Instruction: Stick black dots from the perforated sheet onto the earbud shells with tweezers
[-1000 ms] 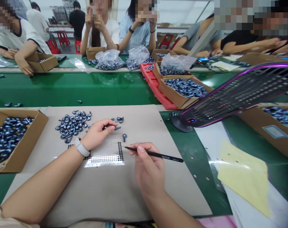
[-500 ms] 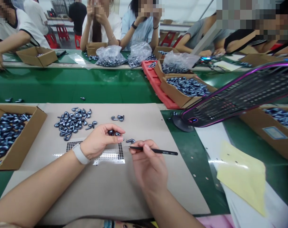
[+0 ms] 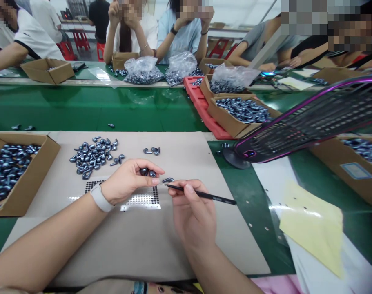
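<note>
My left hand point(image 3: 129, 179), with a pale band on its wrist, is closed on a dark, shiny earbud point(image 3: 152, 174) between thumb and fingers. A second dark rounded shape shows beside it, partly covered by the hand. My right hand point(image 3: 193, 208) grips black tweezers point(image 3: 214, 198) like a pen, their tip close to the held earbud; whether they touch, I cannot tell. Beneath the left hand lies a clear sheet with rows of black dots point(image 3: 155, 196), partly hidden by hand and wrist. A loose earbud point(image 3: 168, 179) rests just behind the right fingertips.
A pile of earbuds point(image 3: 95, 155) and a small group point(image 3: 152, 151) lie on the grey mat point(image 3: 136, 253). An earbud-filled cardboard box point(image 3: 38, 175) stands left. On the right are a black fan point(image 3: 296, 126), a red tray point(image 3: 201, 108) and yellow paper point(image 3: 311, 228). Co-workers sit opposite.
The tweezers' tip has moved up and slightly left, nearer the earbud in my left hand. At the far left, a co-worker's hand has gone out of view.
</note>
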Tool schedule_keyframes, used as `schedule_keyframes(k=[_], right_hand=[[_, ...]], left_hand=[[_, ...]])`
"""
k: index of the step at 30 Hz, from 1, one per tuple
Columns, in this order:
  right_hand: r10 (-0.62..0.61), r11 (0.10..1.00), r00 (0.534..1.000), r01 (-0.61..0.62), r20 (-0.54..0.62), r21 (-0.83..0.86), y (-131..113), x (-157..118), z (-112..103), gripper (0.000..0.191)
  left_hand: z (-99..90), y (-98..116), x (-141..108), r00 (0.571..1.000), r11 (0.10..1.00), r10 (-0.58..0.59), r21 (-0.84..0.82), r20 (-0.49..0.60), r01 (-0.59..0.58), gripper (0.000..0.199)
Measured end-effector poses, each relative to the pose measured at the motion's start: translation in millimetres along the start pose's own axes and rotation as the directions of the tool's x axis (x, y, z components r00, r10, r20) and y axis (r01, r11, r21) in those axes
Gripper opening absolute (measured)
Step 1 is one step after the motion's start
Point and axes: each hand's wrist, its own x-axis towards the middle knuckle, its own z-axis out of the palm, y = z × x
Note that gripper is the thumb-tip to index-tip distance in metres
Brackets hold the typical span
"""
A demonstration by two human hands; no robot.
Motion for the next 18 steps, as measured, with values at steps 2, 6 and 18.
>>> schedule_keyframes(k=[2,6,18], right_hand=[[-0.124,0.990,0.992,0.124,-0.005,-0.061,2.1,-3.8,0.6,0.008],[-0.271,0.952,0.961,0.277,0.061,-0.129,6.0,-10.3,-0.3,0.001],[-0.379,0.724,0.759,0.599,0.529,-0.342,0.2,-20.7,-14.3,0.034]], left_hand=[[2.4,-0.2,-3.9,0.999,0.999,0.005,0.032,-0.046,-0.003,0.020],[6.9,-5.5,-21.1,0.970,0.993,-0.119,-0.037,-0.210,0.113,0.025],[9.6,-23.8,-57.2,0.898,0.981,0.095,0.193,-0.430,-0.011,0.019]])
